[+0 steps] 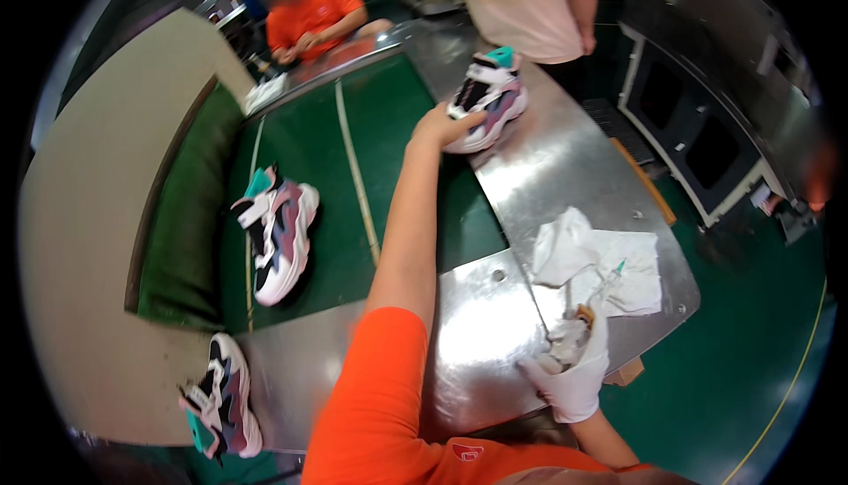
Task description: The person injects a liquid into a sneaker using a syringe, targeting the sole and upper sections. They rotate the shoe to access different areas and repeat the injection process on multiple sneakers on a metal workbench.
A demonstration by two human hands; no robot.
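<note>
My left hand (444, 128), bare, reaches far forward over the work surface. Its fingers close round the toe end of a white, black and mauve sneaker (495, 96) with a teal collar, at the edge between the green belt and the metal table. On my right hand (574, 375) is a white glove; it is closed round a crumpled whitish cloth (568, 341), with a small brown-ended thing, not clear enough to name, among the fingers. Beyond it a clear, thin piece with a teal tip (620, 267) shows against white cloths (618, 246).
A matching sneaker (281, 238) sits on the green belt (362, 114), and another (228, 397) at the near left metal edge. The belt runs from a green-curtained opening (181, 211). One person (316, 12) sits beyond; another (526, 3) stands by the metal table (548, 149).
</note>
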